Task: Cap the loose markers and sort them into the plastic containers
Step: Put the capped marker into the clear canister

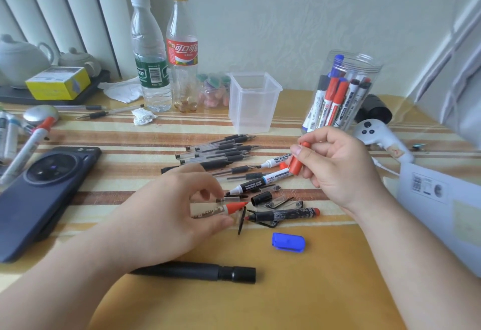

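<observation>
We've got the red marker (233, 207) uncapped in our left hand (166, 212), just below centre, fingers pinched round the barrel, tip pointing to 3 o'clock. The red cap (296, 162) is at 2 o'clock from that tip and apart from it. It's clamped between thumb and fingers of our right hand (335, 165), above the table (260, 298). Other loose markers (250, 185) and a black cap (261, 197) lie between the hands. A blue cap (288, 242) is at 5 o'clock of the tip, and pens (221, 152) are piled at 12. Farther out: tub (250, 111) at 12, jar (374, 74) of capped markers at 1, both upright. Phone (44, 194) at 9, bottles (151, 51) at 11.
</observation>
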A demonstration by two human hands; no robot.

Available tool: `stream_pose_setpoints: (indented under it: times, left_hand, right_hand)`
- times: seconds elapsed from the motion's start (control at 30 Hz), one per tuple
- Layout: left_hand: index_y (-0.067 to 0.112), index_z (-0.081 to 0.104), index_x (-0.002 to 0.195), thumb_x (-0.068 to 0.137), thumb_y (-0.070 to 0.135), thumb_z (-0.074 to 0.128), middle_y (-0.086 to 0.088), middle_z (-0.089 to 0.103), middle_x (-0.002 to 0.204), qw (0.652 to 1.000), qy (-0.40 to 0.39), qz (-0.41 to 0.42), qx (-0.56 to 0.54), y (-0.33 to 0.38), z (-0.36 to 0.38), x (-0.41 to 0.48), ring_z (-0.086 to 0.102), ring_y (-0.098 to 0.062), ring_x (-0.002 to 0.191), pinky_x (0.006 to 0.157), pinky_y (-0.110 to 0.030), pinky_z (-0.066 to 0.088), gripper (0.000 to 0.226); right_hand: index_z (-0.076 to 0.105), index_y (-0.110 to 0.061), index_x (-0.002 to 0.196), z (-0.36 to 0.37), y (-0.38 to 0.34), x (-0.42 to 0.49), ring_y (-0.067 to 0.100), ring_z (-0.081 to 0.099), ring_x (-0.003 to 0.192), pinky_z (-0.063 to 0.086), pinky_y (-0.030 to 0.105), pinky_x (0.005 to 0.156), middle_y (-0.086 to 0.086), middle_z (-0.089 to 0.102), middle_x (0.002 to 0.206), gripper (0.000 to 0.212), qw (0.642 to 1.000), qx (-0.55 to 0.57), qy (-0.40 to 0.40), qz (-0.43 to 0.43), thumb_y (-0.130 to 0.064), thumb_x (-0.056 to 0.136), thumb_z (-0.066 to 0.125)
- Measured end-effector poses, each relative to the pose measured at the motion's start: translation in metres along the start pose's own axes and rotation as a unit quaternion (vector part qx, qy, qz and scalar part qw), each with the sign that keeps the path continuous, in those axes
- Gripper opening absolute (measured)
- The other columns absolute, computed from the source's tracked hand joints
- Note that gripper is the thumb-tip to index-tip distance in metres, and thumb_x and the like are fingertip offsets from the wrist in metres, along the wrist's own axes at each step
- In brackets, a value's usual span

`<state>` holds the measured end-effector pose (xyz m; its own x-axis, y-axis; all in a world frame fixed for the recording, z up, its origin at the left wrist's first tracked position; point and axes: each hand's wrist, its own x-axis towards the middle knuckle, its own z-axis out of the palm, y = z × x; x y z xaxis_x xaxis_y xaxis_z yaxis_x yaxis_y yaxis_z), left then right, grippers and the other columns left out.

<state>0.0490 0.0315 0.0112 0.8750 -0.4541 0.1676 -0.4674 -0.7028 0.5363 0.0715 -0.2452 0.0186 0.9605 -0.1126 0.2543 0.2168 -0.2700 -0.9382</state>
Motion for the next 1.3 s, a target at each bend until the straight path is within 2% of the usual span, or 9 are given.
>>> stream_pose_setpoints:
  times: [0.13,0.3,0.43,0.53,0.67,0.87,1.03,1.13,1.3]
  left_hand:
    - [0.047,0.06,0.118,0.076,0.076,0.059,0.025,0.044,0.107,0.996,-0.007,0.056,0.068,0.026,0.015,0.011,0.041,0.002,0.104,0.087,-0.018,0.039,0.051]
    - [0.047,0.058,0.125,0.091,0.064,0.054,0.016,0.038,0.112,0.988,-0.027,0.077,0.129,0.039,0.036,0.022,0.034,-0.009,0.109,0.098,-0.029,0.034,0.038]
    - [0.043,0.07,0.107,0.089,0.055,0.064,0.019,0.043,0.105,0.992,0.026,0.106,0.061,0.035,0.04,0.022,0.041,-0.008,0.103,0.092,-0.027,0.039,0.022]
    - [0.04,0.075,0.095,0.084,0.046,0.074,0.017,0.054,0.101,0.989,0.062,0.053,-0.125,0.037,0.034,0.02,0.052,-0.003,0.097,0.08,-0.013,0.039,0.013]
    - [0.02,0.075,0.09,0.076,0.037,0.079,-0.015,0.055,0.085,0.902,0.079,-0.005,-0.424,0.033,0.023,0.019,0.048,-0.031,0.07,0.067,-0.029,0.042,0.022]
    - [0.011,0.063,0.085,0.077,0.024,0.071,-0.01,0.046,0.077,0.779,0.073,-0.072,-0.619,0.033,0.019,0.018,0.041,-0.018,0.063,0.056,-0.027,0.039,0.017]
    - [0.004,0.061,0.089,0.093,0.035,0.058,-0.008,0.051,0.071,0.853,0.048,-0.037,-0.519,0.035,0.02,0.014,0.043,-0.016,0.06,0.057,-0.028,0.035,0.031]
    - [0.017,0.065,0.085,0.094,0.037,0.057,0.005,0.052,0.066,0.898,0.053,0.006,-0.436,0.037,0.021,0.013,0.042,-0.014,0.062,0.06,-0.024,0.038,0.023]
    - [0.022,0.069,0.091,0.089,0.04,0.064,0.008,0.051,0.068,0.914,0.076,0.031,-0.398,0.038,0.021,0.012,0.042,-0.017,0.061,0.055,-0.029,0.037,0.018]
  right_hand:
    - [0.062,-0.011,0.092,0.002,0.002,0.0,0.013,0.062,0.056,0.044,0.017,0.048,0.016,0.075,0.079,0.009,1.0,-0.003,-0.009,0.0,-0.009,0.091,0.072]
    - [0.063,-0.011,0.094,0.003,0.003,0.0,0.02,0.062,0.056,0.043,0.02,0.05,0.016,0.075,0.08,0.01,1.0,0.003,-0.013,-0.002,-0.011,0.091,0.072]
    - [0.061,-0.005,0.095,0.005,-0.003,-0.003,0.011,0.062,0.054,0.043,0.017,0.047,0.019,0.075,0.08,0.009,1.0,0.028,-0.01,-0.002,-0.005,0.091,0.07]
    - [0.062,-0.006,0.095,0.004,-0.003,-0.003,0.018,0.059,0.055,0.042,0.027,0.046,0.018,0.075,0.079,0.009,0.999,0.04,0.002,0.008,-0.007,0.091,0.07]
    - [0.062,-0.006,0.096,0.003,-0.01,-0.003,0.023,0.057,0.059,0.042,0.032,0.051,0.025,0.072,0.084,0.007,0.99,0.139,0.014,0.024,-0.005,0.091,0.067]
    - [0.059,-0.01,0.091,0.017,-0.029,-0.015,0.016,0.058,0.058,0.045,0.022,0.046,0.02,0.072,0.086,0.012,0.955,0.288,-0.045,0.059,-0.015,0.082,0.065]
    - [0.062,-0.013,0.085,0.028,-0.035,-0.021,0.014,0.06,0.057,0.05,0.02,0.049,0.017,0.073,0.084,0.004,0.942,0.332,-0.011,0.052,-0.016,0.083,0.064]
    - [0.061,-0.012,0.088,0.026,-0.038,-0.022,0.016,0.062,0.058,0.051,0.022,0.05,0.017,0.074,0.084,0.008,0.943,0.332,0.029,0.012,-0.016,0.082,0.065]
    - [0.057,-0.008,0.093,0.026,-0.043,-0.027,0.024,0.063,0.06,0.052,0.027,0.051,0.023,0.073,0.087,0.018,0.956,0.287,0.002,-0.05,-0.016,0.082,0.069]
